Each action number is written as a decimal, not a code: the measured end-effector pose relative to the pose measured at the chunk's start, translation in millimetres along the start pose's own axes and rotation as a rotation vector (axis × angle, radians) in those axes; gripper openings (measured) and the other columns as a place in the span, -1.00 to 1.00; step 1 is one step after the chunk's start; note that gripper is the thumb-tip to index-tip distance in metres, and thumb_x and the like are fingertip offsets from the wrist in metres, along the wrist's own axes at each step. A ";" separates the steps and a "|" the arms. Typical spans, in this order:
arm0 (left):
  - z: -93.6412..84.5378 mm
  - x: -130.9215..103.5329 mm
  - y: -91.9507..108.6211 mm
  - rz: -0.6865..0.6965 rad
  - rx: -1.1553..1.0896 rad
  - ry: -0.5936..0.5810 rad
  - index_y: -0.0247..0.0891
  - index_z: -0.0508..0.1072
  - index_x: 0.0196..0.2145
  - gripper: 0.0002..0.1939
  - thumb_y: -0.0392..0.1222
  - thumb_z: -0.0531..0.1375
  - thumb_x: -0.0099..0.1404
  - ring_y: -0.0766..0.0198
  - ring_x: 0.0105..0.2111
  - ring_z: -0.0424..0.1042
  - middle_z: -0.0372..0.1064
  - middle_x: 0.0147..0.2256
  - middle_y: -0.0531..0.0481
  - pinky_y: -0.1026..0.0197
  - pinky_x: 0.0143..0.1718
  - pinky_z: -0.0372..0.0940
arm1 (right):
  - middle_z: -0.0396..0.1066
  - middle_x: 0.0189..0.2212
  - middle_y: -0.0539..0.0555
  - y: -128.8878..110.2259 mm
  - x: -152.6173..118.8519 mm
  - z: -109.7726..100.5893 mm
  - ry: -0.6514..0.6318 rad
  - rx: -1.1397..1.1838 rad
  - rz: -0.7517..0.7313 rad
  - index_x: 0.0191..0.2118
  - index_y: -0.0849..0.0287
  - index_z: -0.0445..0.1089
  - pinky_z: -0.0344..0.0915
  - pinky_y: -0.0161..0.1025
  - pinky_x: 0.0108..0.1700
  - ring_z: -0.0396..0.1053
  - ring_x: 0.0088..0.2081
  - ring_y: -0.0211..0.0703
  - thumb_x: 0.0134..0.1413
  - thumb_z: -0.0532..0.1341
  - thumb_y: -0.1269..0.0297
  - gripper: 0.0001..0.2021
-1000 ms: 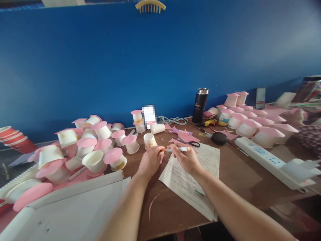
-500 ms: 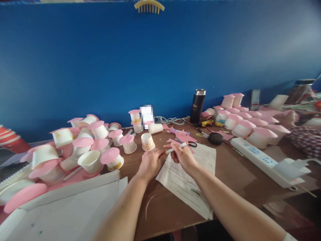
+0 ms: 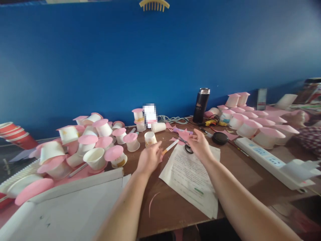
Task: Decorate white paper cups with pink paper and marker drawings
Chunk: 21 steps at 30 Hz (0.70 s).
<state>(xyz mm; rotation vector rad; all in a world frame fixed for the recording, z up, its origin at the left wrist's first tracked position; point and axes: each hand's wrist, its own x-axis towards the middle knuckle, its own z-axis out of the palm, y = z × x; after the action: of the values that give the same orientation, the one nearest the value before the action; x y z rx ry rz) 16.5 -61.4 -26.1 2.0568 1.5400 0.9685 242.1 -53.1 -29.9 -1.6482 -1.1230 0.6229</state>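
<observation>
My left hand [image 3: 149, 158] is closed around the orange end of a slim white marker [image 3: 172, 145], which points up and to the right. A white paper cup with a yellow pattern [image 3: 149, 138] stands just behind that hand. My right hand [image 3: 200, 144] is over the far edge of a printed sheet [image 3: 187, 172], its fingers apart and nothing plainly held. Beside its fingertips lie scissors with black handles [image 3: 189, 149] and pink paper scraps [image 3: 184, 135]. The far fingers of my right hand are partly hidden.
Cups with pink paper discs [image 3: 114, 154] crowd the left, behind a white box [image 3: 75, 207]. At right are more pink-topped cups [image 3: 268, 135], a power strip [image 3: 260, 157] and a round black lid [image 3: 220, 138]. A black flask [image 3: 201, 105] stands by the blue wall.
My right hand has let go of the marker and moved right, toward the scissors and scraps. My left hand keeps the marker. The view has shifted slightly.
</observation>
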 end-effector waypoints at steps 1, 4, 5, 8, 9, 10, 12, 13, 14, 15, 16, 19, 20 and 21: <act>-5.8 1.0 -0.2 -0.028 0.126 0.053 -0.14 0.58 -0.05 -0.70 -0.16 0.12 0.35 0.06 -0.10 0.53 0.58 -0.10 -0.14 0.16 -0.10 0.31 | 0.50 -0.10 0.18 1.3 3.7 -5.3 0.049 -0.104 -0.026 0.28 0.25 0.20 0.35 -0.23 -0.20 0.47 -0.22 -0.10 0.01 0.20 0.33 -0.35; -21.1 4.5 -4.8 -0.255 0.455 0.092 -0.13 0.59 -0.20 -0.69 -0.12 0.03 0.40 -0.03 -0.16 0.54 0.58 -0.19 -0.16 0.08 -0.19 0.32 | 0.44 0.06 0.24 1.9 4.9 -16.0 -0.030 -0.465 -0.104 0.20 0.18 0.33 0.31 -0.10 0.03 0.42 0.03 0.06 0.12 0.15 0.27 -0.50; -23.8 5.5 -7.2 -0.307 0.520 0.035 -0.13 0.58 -0.21 -0.70 -0.12 0.04 0.40 -0.04 -0.16 0.54 0.57 -0.18 -0.17 0.07 -0.20 0.32 | 0.43 0.07 0.25 1.2 2.8 -17.4 -0.088 -0.586 -0.107 0.17 0.16 0.37 0.30 -0.06 0.04 0.39 0.08 0.13 0.14 0.15 0.24 -0.53; -22.9 7.1 -14.3 -0.353 0.626 -0.090 -0.22 0.56 -0.12 -0.71 -0.05 0.13 0.35 -0.10 -0.05 0.51 0.50 -0.03 -0.27 0.05 -0.14 0.33 | 0.42 0.08 0.28 -1.8 -5.0 -16.5 -0.219 -0.848 -0.112 0.15 0.15 0.39 0.28 0.01 0.04 0.34 0.13 0.26 0.14 0.17 0.20 -0.54; -20.7 7.3 -16.0 -0.354 0.638 -0.115 -0.26 0.54 -0.08 -0.67 -0.03 0.14 0.34 -0.11 -0.01 0.49 0.47 0.00 -0.31 0.04 -0.10 0.33 | 0.41 0.09 0.29 -2.8 -7.0 -15.3 -0.239 -0.893 -0.116 0.15 0.15 0.39 0.28 0.01 0.03 0.35 0.13 0.26 0.14 0.17 0.21 -0.54; -18.3 7.6 -17.3 -0.356 0.640 -0.135 -0.29 0.52 -0.04 -0.63 -0.01 0.15 0.34 -0.12 0.01 0.48 0.45 0.03 -0.33 0.03 -0.08 0.32 | 0.41 0.09 0.29 -3.7 -8.6 -14.0 -0.250 -0.920 -0.117 0.15 0.16 0.39 0.29 0.00 0.03 0.35 0.13 0.25 0.14 0.17 0.22 -0.55; -14.4 8.4 -18.9 -0.373 0.622 -0.160 -0.32 0.49 0.01 -0.58 0.01 0.16 0.33 -0.12 0.03 0.47 0.43 0.06 -0.36 0.04 -0.06 0.31 | 0.40 0.10 0.30 -5.8 -10.5 -12.1 -0.260 -0.944 -0.111 0.16 0.15 0.38 0.30 -0.02 0.00 0.37 0.12 0.23 0.16 0.14 0.24 -0.55; -13.2 8.9 -19.4 -0.390 0.603 -0.168 -0.31 0.48 0.02 -0.57 0.02 0.16 0.33 -0.11 0.03 0.47 0.44 0.06 -0.36 0.05 -0.07 0.31 | 0.40 0.11 0.30 -7.0 -11.1 -11.6 -0.267 -0.950 -0.104 0.16 0.14 0.38 0.30 -0.02 -0.02 0.38 0.12 0.22 0.17 0.14 0.25 -0.56; -12.7 9.6 -19.9 -0.410 0.580 -0.172 -0.30 0.48 0.01 -0.58 0.02 0.18 0.31 -0.09 0.02 0.48 0.46 0.04 -0.35 0.06 -0.09 0.31 | 0.39 0.11 0.31 -8.3 -11.7 -11.4 -0.275 -0.953 -0.098 0.16 0.14 0.38 0.31 -0.03 -0.03 0.39 0.11 0.23 0.17 0.14 0.25 -0.56; -12.5 10.2 -20.6 -0.433 0.555 -0.174 -0.28 0.48 -0.01 -0.60 0.02 0.19 0.30 -0.08 0.01 0.49 0.49 0.01 -0.33 0.08 -0.11 0.30 | 0.39 0.11 0.32 -9.8 -12.4 -11.6 -0.284 -0.957 -0.091 0.16 0.14 0.38 0.31 -0.03 -0.05 0.40 0.10 0.23 0.17 0.14 0.24 -0.56; -12.7 10.7 -21.4 -0.453 0.528 -0.174 -0.25 0.49 -0.05 -0.63 0.01 0.21 0.28 -0.08 -0.01 0.50 0.52 -0.03 -0.32 0.09 -0.13 0.29 | 0.39 0.10 0.33 -11.2 -13.1 -12.0 -0.292 -0.962 -0.083 0.16 0.15 0.38 0.31 -0.04 -0.06 0.41 0.09 0.23 0.16 0.15 0.23 -0.56; -13.3 11.1 -25.7 -0.475 0.421 -0.145 -0.20 0.53 -0.27 -0.77 -0.03 0.27 0.18 -0.09 -0.09 0.53 0.58 -0.17 -0.28 0.09 -0.20 0.26 | 0.41 0.07 0.34 -14.3 -14.9 -13.6 -0.316 -0.978 -0.069 0.13 0.16 0.38 0.31 -0.04 -0.08 0.43 0.06 0.24 0.15 0.19 0.17 -0.56; -13.2 10.9 -27.8 -0.471 0.371 -0.127 -0.19 0.53 -0.35 -0.81 -0.04 0.29 0.15 -0.10 -0.12 0.53 0.59 -0.23 -0.28 0.08 -0.21 0.25 | 0.42 0.05 0.35 -14.5 -15.2 -13.9 -0.319 -0.979 -0.066 0.12 0.17 0.39 0.31 -0.04 -0.09 0.43 0.06 0.25 0.14 0.21 0.14 -0.56; -12.9 10.7 -30.0 -0.464 0.314 -0.106 -0.18 0.52 -0.42 -0.84 -0.05 0.31 0.11 -0.11 -0.17 0.54 0.58 -0.31 -0.26 0.08 -0.23 0.24 | 0.43 0.04 0.35 -14.2 -15.3 -13.9 -0.321 -0.977 -0.063 0.10 0.18 0.40 0.31 -0.03 -0.09 0.43 0.06 0.26 0.14 0.21 0.10 -0.56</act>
<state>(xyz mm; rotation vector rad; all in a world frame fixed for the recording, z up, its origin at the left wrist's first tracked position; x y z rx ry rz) -11.4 -42.9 -34.2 1.7704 2.0852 0.4602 241.6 -72.0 -13.5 -2.3521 -1.8903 0.2936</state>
